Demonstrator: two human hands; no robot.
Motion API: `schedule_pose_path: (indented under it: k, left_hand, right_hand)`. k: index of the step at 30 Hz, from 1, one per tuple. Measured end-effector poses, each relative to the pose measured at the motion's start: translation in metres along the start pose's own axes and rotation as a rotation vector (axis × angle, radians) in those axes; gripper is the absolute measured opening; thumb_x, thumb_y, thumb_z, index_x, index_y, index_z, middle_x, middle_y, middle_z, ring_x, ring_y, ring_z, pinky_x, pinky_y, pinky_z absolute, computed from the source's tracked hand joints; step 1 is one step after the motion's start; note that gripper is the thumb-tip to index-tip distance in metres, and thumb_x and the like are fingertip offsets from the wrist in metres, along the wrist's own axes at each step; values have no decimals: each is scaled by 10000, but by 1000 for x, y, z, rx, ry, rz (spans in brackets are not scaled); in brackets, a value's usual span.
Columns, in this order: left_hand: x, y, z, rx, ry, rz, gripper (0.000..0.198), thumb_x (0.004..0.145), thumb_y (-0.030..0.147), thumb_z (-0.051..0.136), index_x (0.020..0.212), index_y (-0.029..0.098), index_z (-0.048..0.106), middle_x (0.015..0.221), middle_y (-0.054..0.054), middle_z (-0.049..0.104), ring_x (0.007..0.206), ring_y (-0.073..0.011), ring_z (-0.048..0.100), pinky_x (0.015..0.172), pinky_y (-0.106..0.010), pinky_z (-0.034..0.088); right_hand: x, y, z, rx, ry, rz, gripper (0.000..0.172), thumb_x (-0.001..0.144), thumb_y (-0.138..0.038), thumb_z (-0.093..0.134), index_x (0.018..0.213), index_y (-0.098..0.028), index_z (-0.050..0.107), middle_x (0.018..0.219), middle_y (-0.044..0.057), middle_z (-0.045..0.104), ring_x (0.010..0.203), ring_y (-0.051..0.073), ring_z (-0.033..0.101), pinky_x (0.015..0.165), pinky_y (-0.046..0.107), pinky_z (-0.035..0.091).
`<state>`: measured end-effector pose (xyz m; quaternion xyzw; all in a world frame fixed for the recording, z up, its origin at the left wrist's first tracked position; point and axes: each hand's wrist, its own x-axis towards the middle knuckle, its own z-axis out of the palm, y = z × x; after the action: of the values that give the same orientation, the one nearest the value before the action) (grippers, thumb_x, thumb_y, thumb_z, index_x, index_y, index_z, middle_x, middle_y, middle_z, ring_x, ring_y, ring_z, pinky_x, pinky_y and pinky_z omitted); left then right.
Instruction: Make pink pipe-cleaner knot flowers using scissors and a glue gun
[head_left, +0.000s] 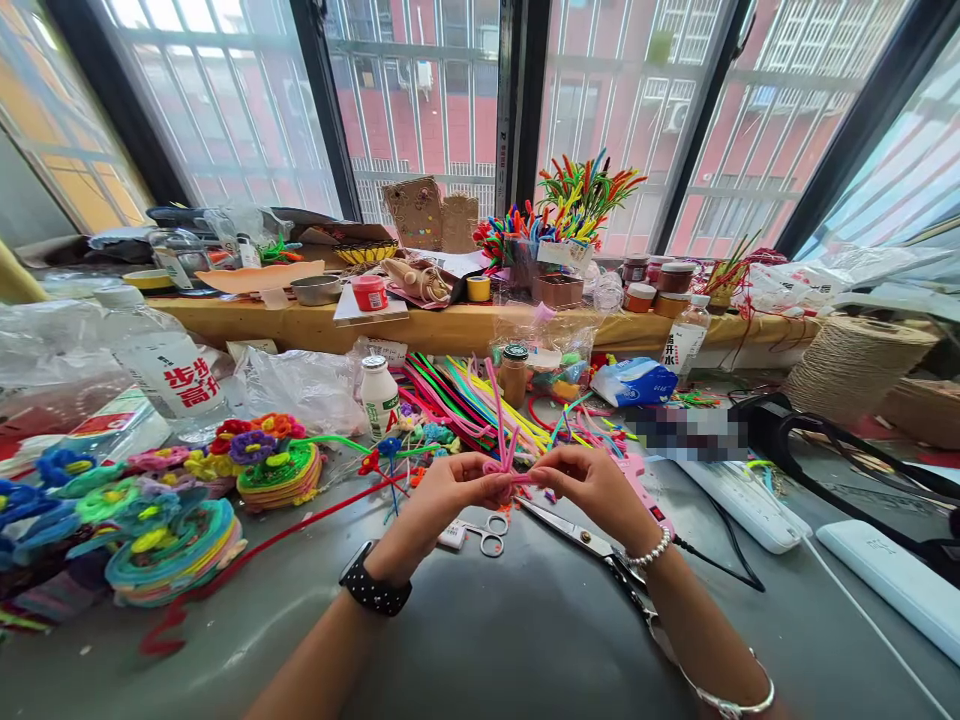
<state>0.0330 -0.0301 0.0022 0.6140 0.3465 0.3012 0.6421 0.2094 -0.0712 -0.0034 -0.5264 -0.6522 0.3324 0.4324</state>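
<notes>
Above the middle of the grey table I hold pink pipe cleaners [504, 440], bent into loops at the lower end with long ends standing up. My left hand [466, 482] pinches the looped part between thumb and fingers. On the other side my right hand [581, 482] pinches a short pink end that sticks out sideways. Below my hands lie small white-handled scissors [491, 535] and large metal scissors [585, 538], the latter partly hidden by my right forearm. A bundle of coloured pipe cleaners [457, 395] lies just behind.
Finished pipe-cleaner flowers [180, 540] and coils crowd the left. A white bottle [379, 395] and a brown jar [514, 375] stand behind my hands. To the right are a pink glue gun [641, 490], a power strip [750, 510] and a twine spool [851, 365].
</notes>
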Motion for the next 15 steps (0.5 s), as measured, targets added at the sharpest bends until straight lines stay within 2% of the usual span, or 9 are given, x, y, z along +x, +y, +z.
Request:
schedule_pose_path:
  k: [4,8,12,15]
  left_hand:
    - [0,-1,1,30,-37,-28,204,628,316,620,669,119,593,613,-12,609,571,-100,542,578,-210,427]
    - [-1,-3,2,82,-139,-91,209,610,325,627,617,123,570,590,-19,611,548,-110,547,554,-224,426]
    - [-1,-5,1,89,-288,-135,214,611,327,624,606,122,559,620,-26,614,548,-111,549,564,-237,427]
    - [3,-9,-2,70,-338,-142,214,601,308,638,584,131,519,606,-12,609,550,-106,547,564,-235,420]
  right_hand:
    - [1,2,-2,-36,-2,12,274,676,-401,560,552,-157,570,479,-20,487,450,90,403,430,210,282]
    - [1,4,-2,-58,36,-21,276,662,-403,575,529,-162,568,460,-31,470,440,86,389,435,214,279]
    - [3,7,8,80,4,-26,283,643,-411,588,513,-162,553,452,-41,464,428,80,385,433,213,291]
    - [9,11,20,250,27,28,282,628,-408,602,519,-154,547,441,-51,450,410,67,367,424,207,285]
